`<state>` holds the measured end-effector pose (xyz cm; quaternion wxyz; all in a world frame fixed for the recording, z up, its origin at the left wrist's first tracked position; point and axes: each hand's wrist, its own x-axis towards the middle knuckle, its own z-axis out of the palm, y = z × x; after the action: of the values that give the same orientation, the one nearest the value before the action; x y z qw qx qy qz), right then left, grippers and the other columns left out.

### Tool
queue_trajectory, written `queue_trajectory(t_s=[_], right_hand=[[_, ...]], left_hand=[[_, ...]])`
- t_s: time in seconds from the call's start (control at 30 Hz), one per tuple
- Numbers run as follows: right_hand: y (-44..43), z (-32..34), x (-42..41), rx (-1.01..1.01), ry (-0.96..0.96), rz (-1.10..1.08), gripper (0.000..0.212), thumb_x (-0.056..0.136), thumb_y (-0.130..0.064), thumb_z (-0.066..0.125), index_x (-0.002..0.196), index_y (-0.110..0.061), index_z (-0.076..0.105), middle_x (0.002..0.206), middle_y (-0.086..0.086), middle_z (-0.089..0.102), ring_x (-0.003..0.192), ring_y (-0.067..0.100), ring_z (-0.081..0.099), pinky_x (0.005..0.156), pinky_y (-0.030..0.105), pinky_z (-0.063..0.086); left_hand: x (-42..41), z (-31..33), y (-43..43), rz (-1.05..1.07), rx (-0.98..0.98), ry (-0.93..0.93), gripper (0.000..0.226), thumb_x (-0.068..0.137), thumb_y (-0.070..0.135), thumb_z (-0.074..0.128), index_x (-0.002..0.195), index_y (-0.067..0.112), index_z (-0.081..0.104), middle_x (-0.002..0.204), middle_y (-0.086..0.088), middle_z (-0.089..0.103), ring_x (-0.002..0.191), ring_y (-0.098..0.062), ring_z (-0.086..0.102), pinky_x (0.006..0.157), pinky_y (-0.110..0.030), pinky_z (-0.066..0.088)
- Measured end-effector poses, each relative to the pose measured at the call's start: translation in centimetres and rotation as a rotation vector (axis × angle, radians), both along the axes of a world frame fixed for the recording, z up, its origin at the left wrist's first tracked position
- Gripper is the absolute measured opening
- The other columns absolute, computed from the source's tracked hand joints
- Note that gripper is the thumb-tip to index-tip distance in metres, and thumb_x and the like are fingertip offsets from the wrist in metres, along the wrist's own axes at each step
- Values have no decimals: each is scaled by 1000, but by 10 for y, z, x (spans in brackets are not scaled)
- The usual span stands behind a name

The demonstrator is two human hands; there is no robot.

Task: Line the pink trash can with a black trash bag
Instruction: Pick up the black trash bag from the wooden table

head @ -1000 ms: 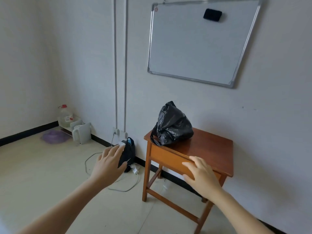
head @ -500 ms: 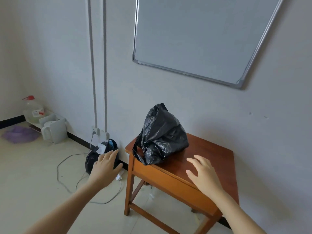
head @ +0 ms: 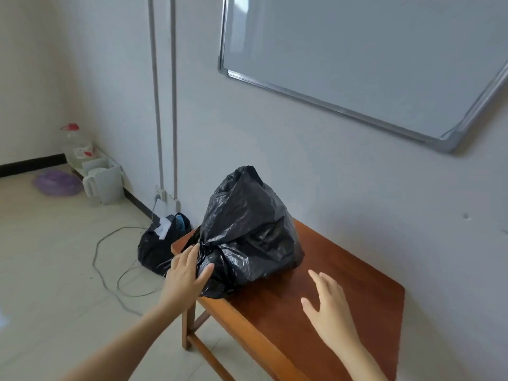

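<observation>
A bulky, crumpled black trash bag sits on the left part of a small brown wooden table against the wall. My left hand is open with spread fingers, touching the bag's lower left side near the table's corner. My right hand hovers open over the bare tabletop, a little to the right of the bag and apart from it. No pink trash can is in view.
A second black bag with paper in it lies on the tiled floor beside the table, with a grey cable looped around it. A white kettle, a water jug and a purple bag stand by the wall. A whiteboard hangs above.
I have come closer to the table. My left hand has moved right from over the floor bag onto the black bag on the table. My right hand has advanced over the tabletop.
</observation>
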<state>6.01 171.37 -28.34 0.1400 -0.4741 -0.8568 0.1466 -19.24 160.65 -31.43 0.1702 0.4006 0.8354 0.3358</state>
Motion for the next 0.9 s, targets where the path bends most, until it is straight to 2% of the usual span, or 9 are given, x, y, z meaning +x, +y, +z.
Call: queue_trajectory(t_s=[0.07,0.17,0.27,0.33,0.43,0.53,0.6,0.77,0.9], right_hand=[[22,4,-6,87,-7,80,55,86,-23,63,136,-17,41,142,10,42,135,25,32,106,40,38],[48,13,-32,300,-11,318,66,64,-25,83,120,-19,50,124,16,60,123,28,40,88,47,51],[61,35,-79,402,46,549,74,58,-37,84,121,-23,48,129,17,57,127,31,37,90,47,47],[67,60,-117,430,47,672,75,64,-40,80,129,-22,46,141,19,44,135,37,32,100,56,37],[77,103,-175,410,-228,808,79,78,-46,65,143,-25,24,157,9,11,144,29,-1,115,56,8],[91,109,-210,537,-562,924,95,73,-54,67,145,-28,10,157,8,4,144,29,-8,112,59,0],[106,99,-215,498,-786,945,107,68,-54,72,146,-30,2,157,10,1,143,32,-9,111,62,-2],[147,76,-179,300,-1040,865,114,67,-45,77,145,-34,-5,157,12,2,143,36,0,111,62,-1],[166,56,-136,261,-966,784,98,77,-32,71,146,-33,2,146,11,34,135,34,26,112,58,11]], left_hand=[[7,1,22,73,9,-12,75,90,47,43,147,16,5,157,-7,11,144,-27,8,118,-46,15],[13,4,48,135,-6,-29,100,80,55,54,145,17,-11,158,-8,-8,145,-28,-5,119,-47,7],[11,4,60,145,-26,-56,121,67,57,69,143,22,-18,157,-9,-14,145,-29,-10,118,-49,5],[6,3,66,105,-28,-37,128,60,60,72,141,26,-22,158,-8,-11,145,-27,-8,119,-50,6],[5,3,73,8,-91,7,126,60,61,70,139,28,-23,158,-2,-5,145,-26,-7,120,-49,6],[14,3,77,-100,-191,65,117,69,54,68,138,30,-23,159,1,0,145,-24,-10,119,-48,1],[18,7,77,-147,-222,66,110,72,52,67,142,30,-15,158,1,4,145,-23,-8,118,-45,-1],[17,-10,81,-195,-240,78,115,67,57,68,144,30,-14,158,3,7,145,-22,0,118,-44,2],[29,-12,104,-213,-271,135,123,65,60,68,141,27,-23,156,-8,-17,144,-30,-14,117,-49,-2]])
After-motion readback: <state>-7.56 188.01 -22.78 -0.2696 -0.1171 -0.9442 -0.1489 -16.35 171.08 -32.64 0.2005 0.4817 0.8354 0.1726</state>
